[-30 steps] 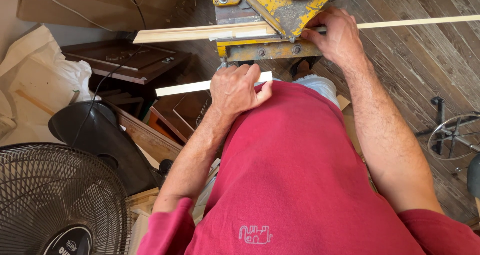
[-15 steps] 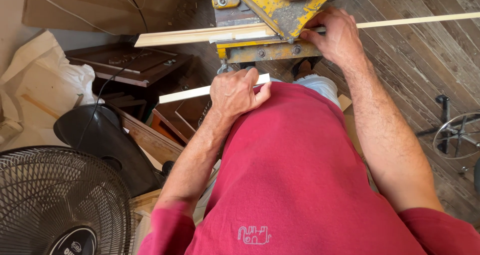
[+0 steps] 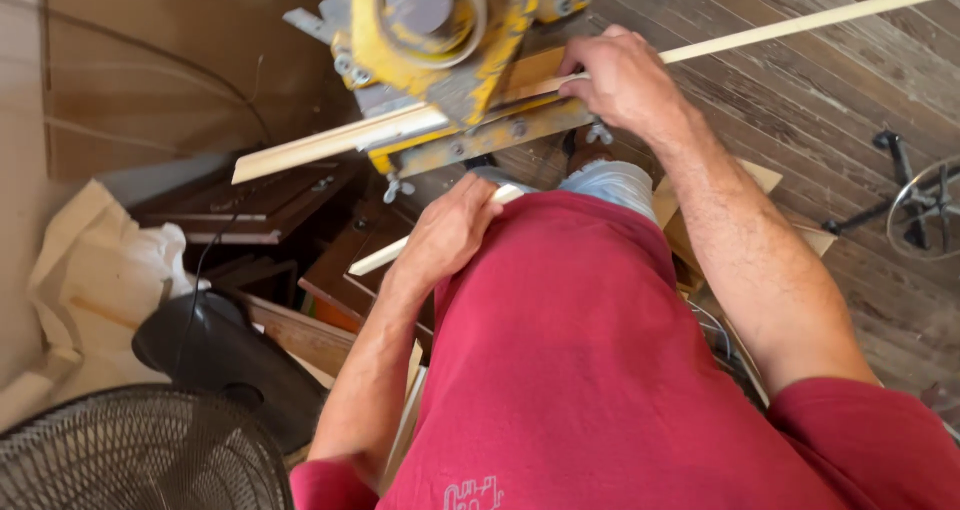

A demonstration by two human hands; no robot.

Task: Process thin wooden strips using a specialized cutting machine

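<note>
While the right hand (image 3: 625,75) presses a long wooden strip (image 3: 800,28) across the yellow saw (image 3: 450,40), the left hand (image 3: 445,235) grips a short offcut (image 3: 385,258); cutting appears underway, demanding steady pressure.

This is a woodworking shop, a rough and crowded one. A yellow saw (image 3: 440,40) sits in the middle of it, scuffed and bolted to its metal base, with a long pale strip (image 3: 800,25) of wood running across it. The floor (image 3: 800,120) is worn grey planks. To the left, dark wooden panels (image 3: 250,205) lie stacked one over another, offcuts and boards leaning beside them. A black fan (image 3: 130,460) stands low in the corner, its cable trailing up the brown wall (image 3: 150,70). Cloth (image 3: 90,270) lies bunched by the wall. No home tidiness here: timber everywhere.
</note>
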